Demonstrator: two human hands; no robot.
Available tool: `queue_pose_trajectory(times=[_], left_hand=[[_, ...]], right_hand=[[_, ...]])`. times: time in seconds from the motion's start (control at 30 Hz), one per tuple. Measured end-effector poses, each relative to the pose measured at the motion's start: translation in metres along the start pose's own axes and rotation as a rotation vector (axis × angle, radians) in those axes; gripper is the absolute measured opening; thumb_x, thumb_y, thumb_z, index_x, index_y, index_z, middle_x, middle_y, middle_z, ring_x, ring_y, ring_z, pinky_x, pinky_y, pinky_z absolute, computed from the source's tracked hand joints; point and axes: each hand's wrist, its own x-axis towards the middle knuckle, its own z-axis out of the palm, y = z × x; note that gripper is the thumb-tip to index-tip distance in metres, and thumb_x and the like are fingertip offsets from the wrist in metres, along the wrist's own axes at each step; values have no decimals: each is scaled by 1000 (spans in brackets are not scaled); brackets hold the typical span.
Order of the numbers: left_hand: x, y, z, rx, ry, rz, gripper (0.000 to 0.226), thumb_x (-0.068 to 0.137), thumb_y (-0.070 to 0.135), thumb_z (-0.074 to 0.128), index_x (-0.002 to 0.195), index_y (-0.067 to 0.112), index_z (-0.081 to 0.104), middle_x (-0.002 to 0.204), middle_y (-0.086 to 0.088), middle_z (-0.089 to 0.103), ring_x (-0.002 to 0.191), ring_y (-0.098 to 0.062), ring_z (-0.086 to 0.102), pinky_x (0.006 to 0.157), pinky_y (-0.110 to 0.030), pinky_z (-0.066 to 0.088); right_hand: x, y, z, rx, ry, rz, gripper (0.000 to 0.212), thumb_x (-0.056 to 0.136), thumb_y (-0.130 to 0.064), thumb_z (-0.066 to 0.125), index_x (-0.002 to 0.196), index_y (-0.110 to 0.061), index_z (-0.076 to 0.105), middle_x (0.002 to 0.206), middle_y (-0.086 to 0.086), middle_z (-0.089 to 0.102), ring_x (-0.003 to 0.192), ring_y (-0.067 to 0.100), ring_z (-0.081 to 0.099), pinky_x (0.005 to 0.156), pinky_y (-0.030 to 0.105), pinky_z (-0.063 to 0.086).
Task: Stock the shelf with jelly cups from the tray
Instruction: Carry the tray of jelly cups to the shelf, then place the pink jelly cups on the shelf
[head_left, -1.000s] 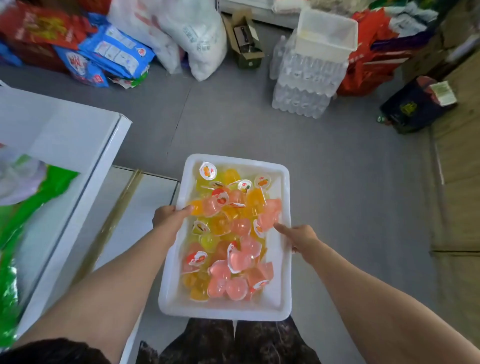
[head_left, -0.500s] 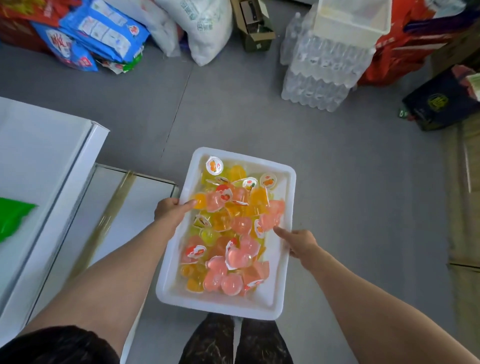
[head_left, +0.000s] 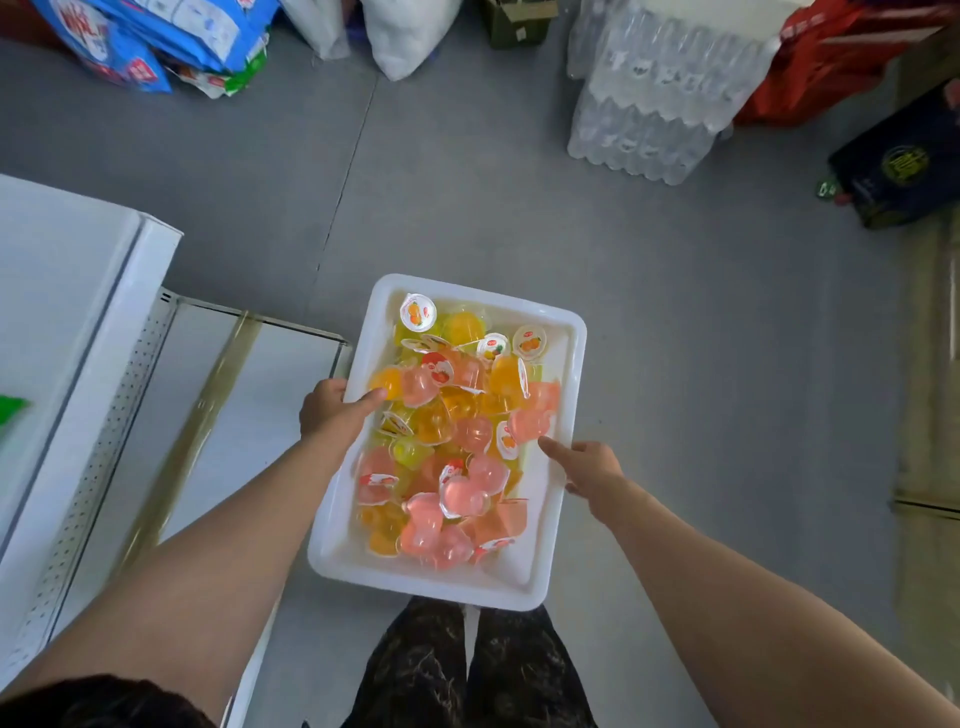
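- Tray (head_left: 426, 590) was carried level, one hand on each long side
- Left hand (head_left: 327, 410) gripped the tray's left rim: thumb hooked over onto the cups, fingers curled outside the wall
- Right hand (head_left: 592, 467) gripped the tray's right rim: thumb laid inside, fingers under the tray, spread can't be told
- Jelly cups (head_left: 457, 447) all sat heaped in the tray, pink, orange, yellow
- Shelf (head_left: 270, 395) was just left of the tray, no cups seen on it
- Looked like stocking hadn't started: whole load left to move
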Motion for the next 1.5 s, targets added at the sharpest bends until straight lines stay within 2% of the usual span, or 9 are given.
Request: queue_pose_trajectory(times=[0.17,0.27,0.43,0.57,0.8,1.13,1.27,1.4,1.5], left_hand=[[-43,-1,6,-41,80,-19,47,82,39,76,118,14,59,115,-6,62,89,-18,58,68,-26,47],[-72,-21,19,-64,-40,-81,35,85,35,74,110,17,57,108,1,62,74,-10,60,51,-14,50],[-103,-62,43,37,-187,-133,47,82,46,74,119,20,60,117,3,64,100,-17,61,80,-30,49],[-111,-73,56,16,-263,-177,53,81,48,73,126,24,57,120,-1,61,104,-21,61,77,-29,48],[-103,-85,65,-11,-319,-201,52,78,47,76,124,34,53,116,1,62,103,-23,63,90,-40,55],[-95,-90,77,-109,-278,-231,57,73,45,82,113,22,49,106,3,61,94,-20,62,82,-35,52],[-95,-85,81,-88,-263,-259,67,67,57,81,116,22,50,105,7,64,96,-20,63,80,-33,53],[-90,-80,83,-120,-265,-320,63,68,57,79,110,17,56,100,0,67,82,-15,61,58,-26,44],[-88,-77,89,-143,-250,-363,62,66,52,83,107,14,56,101,-4,67,85,-21,63,64,-30,46]], right_hand=[[-28,-9,5,-185,202,-188,48,84,-43,71,120,-16,55,115,2,59,94,15,57,80,27,45],[-40,-10,18,-177,-4,-201,39,83,-48,71,109,-21,64,102,-1,67,80,14,60,72,26,46],[-44,-1,46,-115,-310,-131,58,84,-50,71,135,-30,53,122,3,59,96,16,60,92,35,51],[-37,3,63,-26,-428,-90,68,85,-44,69,146,-37,39,106,0,54,70,12,48,63,28,46],[-27,5,73,195,-361,-24,37,85,-35,74,114,-19,57,118,11,59,87,23,58,89,39,54],[-19,14,92,-23,-125,-5,18,83,-28,76,82,-23,59,83,3,66,71,23,59,80,42,58],[-18,17,94,-17,-89,4,21,83,-26,74,90,-24,54,87,1,64,75,24,63,78,41,57],[-18,17,92,20,-112,46,41,81,-30,75,111,-24,48,97,4,63,84,26,68,83,42,59],[-20,18,88,69,-117,70,46,83,-26,75,116,-26,43,96,5,60,75,22,64,83,43,59]])
